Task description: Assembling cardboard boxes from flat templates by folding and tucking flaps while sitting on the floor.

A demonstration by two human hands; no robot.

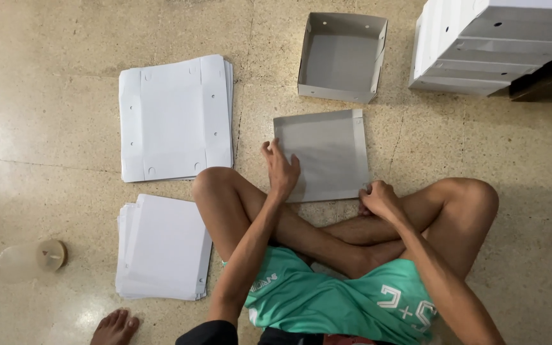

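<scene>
Seen from the head camera looking straight down, a person sits cross-legged on a speckled stone floor [46,102] in green shorts, with sheets of cardboard laid out around the knees. To the person's left lies a stack of flat white box blanks [175,118] with small punched holes and fold lines, and nearer the body on that same side a second pile of plain white sheets [163,248]. At the lower left edge a clear plastic bottle [17,262] with a red cap lies on its side, and a bare foot [115,327] of someone else shows at the bottom edge. Straight ahead, beyond the work, stands a folded-up grey tray [342,57], open-topped with low walls and small holes in them; at the upper right a tall stack of finished white boxes [480,45] leans beside a dark piece of furniture. Nothing lies between the hands and the sheet they work on. That sheet, a flat grey cardboard blank [327,153], rests on the floor just in front of the crossed shins, roughly square, matte, with a narrow flap creased along its right side. The left hand [281,171] lies spread, palm down, pressing on the blank's near left corner. The right hand [378,198] is curled closed, pinching the blank's near right corner beside the knee
</scene>
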